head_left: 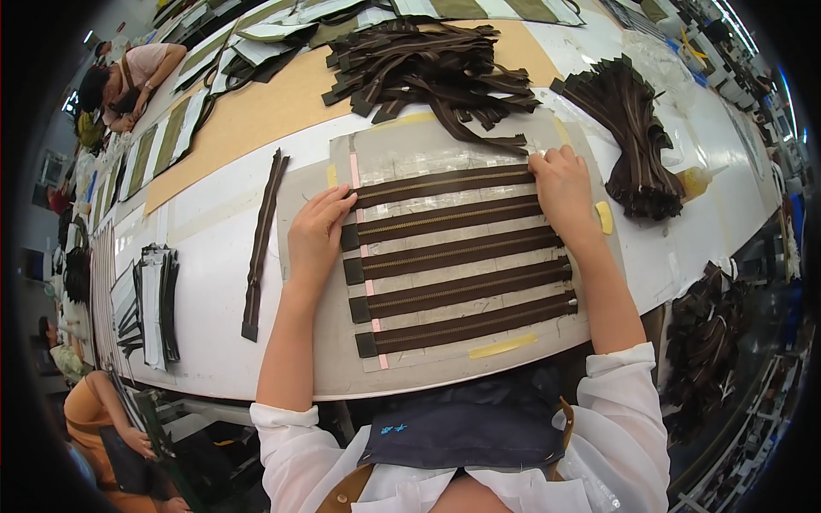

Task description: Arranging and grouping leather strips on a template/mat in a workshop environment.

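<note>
Top zipper is held at its ends by L hand & R hand, fingertips closed on it, w/ 4 zippers already laid below grip on grey board, loose pile beyond apparently left

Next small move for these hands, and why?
Probably draw the top zipper straight and press it onto the grey board: the left hand and right hand are at its opposite ends, and the four zippers below lie in roughly parallel rows.
</note>
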Motion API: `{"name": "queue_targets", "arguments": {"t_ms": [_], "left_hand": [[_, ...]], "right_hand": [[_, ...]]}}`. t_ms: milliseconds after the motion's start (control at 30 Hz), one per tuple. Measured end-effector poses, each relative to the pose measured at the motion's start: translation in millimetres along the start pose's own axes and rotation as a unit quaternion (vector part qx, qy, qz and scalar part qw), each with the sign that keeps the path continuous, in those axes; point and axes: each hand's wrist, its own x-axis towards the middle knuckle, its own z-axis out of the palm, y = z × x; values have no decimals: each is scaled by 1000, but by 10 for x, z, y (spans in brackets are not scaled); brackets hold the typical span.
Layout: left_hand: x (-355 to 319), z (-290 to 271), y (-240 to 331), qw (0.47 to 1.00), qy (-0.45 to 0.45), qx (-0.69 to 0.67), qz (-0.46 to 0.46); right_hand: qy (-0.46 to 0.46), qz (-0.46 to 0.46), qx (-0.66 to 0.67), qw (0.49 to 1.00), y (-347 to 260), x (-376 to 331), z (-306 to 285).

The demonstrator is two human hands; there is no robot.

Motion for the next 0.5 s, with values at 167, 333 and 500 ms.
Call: {"name": "queue_targets", "arguments": {"t_ms": [167, 333, 500], "left_hand": [[9, -23, 14, 1000, -8, -4, 2], [0, -14, 11, 1000, 14, 1, 4], [-24, 4, -30, 1000, 25, 0, 4]], "right_hand": [[-15, 1, -42, 999, -49, 2, -20], [-24, 38, -25, 999, -25, -9, -41], [-23, 54, 81, 995, 174, -53, 9]]}}
